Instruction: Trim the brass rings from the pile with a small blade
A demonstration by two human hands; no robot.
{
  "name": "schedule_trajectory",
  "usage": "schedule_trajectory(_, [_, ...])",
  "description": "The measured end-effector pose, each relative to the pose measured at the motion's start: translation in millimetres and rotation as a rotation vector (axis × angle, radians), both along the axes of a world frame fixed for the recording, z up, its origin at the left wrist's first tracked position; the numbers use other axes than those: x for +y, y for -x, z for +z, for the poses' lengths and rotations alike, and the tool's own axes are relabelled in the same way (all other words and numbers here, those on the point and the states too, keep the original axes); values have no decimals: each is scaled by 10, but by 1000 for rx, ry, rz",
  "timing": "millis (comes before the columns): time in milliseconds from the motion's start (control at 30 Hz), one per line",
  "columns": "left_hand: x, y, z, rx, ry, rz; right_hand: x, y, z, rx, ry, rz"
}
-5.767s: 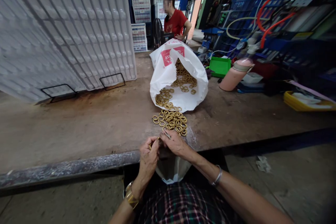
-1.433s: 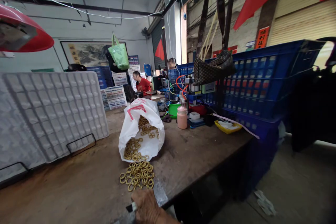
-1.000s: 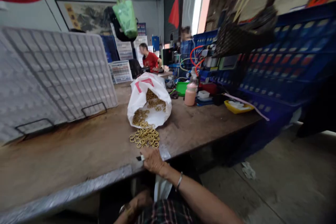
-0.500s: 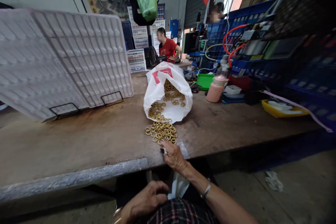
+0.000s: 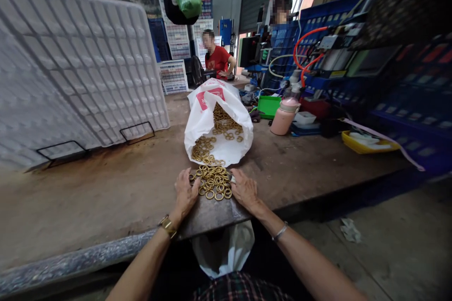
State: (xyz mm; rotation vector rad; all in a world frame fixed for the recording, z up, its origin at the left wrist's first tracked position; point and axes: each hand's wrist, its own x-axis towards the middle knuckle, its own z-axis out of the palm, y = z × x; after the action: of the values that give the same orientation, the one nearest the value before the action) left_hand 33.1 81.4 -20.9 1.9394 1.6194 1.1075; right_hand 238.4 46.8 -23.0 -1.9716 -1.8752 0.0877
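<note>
Brass-coloured rings [image 5: 213,182] lie in a loose pile at the table's front, just outside the mouth of a white plastic bag [image 5: 233,148]. The bag lies on its side with more such rings inside. At the pile's left edge is my left hand [image 5: 186,191], thumb and fingers apart, touching the outer rings. My right hand [image 5: 245,189] is at the pile's right edge, its fingers bent. A small dark and white thing [image 5: 231,178] shows at its fingertips, too small to name. Below the table edge, a second white bag [image 5: 226,249] hangs open over my lap.
Tall white ribbed trays [image 5: 106,66] stand in black wire holders on the left. To the right are a green tray [image 5: 269,106], a pink bottle [image 5: 283,117] and a yellow tray [image 5: 367,143]. A person in red [image 5: 218,59] sits beyond the table; another person is behind blue crates.
My left hand has come up from my lap to the pile's left side. My right hand has moved forward to its right side. The pile sits more gathered between them; the view has shifted.
</note>
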Motion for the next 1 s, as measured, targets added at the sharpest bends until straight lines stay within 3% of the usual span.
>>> schedule_trajectory(200, [258,-221,-68,283,-23,-18,99,79,1,-120,68,48])
schedule_trajectory(400, [322,-284,-58,466,-12,-125,106,59,14,-127,99,96])
schedule_trajectory(600, [257,-249,-116,443,-88,-224,106,77,90,-97,155,150])
schedule_trajectory(800, [41,-146,-199,339,-174,-267,81,81,173,-86,158,231])
schedule_trajectory(1000, [-84,-64,-147,241,-179,-291,133,33,9,51,26,226])
